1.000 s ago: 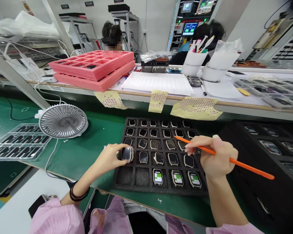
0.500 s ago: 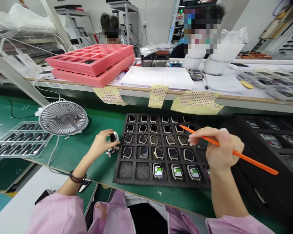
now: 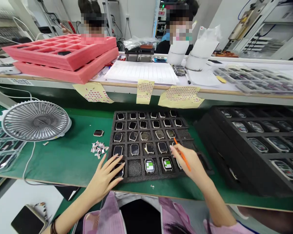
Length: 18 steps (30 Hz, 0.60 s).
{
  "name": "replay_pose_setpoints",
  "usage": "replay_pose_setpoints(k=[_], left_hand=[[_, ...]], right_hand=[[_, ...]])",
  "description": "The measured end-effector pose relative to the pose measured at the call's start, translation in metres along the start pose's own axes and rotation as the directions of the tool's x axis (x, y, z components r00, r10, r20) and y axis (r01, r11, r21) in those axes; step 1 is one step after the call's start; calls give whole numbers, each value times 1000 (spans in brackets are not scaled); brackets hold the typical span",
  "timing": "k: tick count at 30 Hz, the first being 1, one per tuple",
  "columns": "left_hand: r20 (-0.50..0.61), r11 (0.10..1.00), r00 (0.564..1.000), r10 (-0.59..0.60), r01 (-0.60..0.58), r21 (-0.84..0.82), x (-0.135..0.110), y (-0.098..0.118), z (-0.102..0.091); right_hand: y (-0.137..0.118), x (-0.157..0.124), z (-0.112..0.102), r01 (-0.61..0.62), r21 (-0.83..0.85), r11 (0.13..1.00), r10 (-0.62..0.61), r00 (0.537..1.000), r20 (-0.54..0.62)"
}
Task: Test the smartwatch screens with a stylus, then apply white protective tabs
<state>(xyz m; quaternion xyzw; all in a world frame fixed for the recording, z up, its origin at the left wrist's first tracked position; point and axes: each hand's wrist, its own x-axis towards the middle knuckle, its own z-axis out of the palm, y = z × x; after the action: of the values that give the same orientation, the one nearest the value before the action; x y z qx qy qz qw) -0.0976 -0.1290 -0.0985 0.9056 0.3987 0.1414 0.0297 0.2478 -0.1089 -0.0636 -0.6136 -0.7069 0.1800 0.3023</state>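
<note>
A black foam tray [image 3: 190,135] on the green mat holds several smartwatch bodies in cells; two in the near row [image 3: 149,165] show lit green screens. My left hand [image 3: 104,177] lies with fingers spread over the tray's near-left corner, touching a dark watch body [image 3: 118,170] there. My right hand [image 3: 189,162] is closed on a thin orange stick [image 3: 182,154], its tip pointing at the tray's right side. One loose watch body [image 3: 98,133] lies on the mat left of the tray, beside a small heap of peeled film tabs [image 3: 99,148].
A white desk fan [image 3: 35,121] lies flat at the left. Larger black trays [image 3: 258,146] with watches stand at the right. A raised shelf behind carries pink foam trays [image 3: 61,55], papers [image 3: 141,73] and yellow sticker sheets [image 3: 180,97]. Two other people sit behind it. A phone [image 3: 28,221] lies near left.
My left hand left a watch body on the mat and came back to the tray's near-left corner with fingers spread. My right hand with the orange stick dropped closer to the tray. View shifted right.
</note>
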Motion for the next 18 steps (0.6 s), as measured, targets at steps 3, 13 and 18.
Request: replay_pose_setpoints(k=[3,13,18], left_hand=[[-62,999,998,5,-8,-54,28,23,0],[318,991,942,106,-126,44,113,62,19],[334,982,935,116,-58,-177,124,54,17]], right_hand=[[4,-19,19,-27,-202,979,23,999,-24],[5,-33,47,56,-173,983,-55,998,10],[6,-33,44,18,6,1000,-19,995,95]])
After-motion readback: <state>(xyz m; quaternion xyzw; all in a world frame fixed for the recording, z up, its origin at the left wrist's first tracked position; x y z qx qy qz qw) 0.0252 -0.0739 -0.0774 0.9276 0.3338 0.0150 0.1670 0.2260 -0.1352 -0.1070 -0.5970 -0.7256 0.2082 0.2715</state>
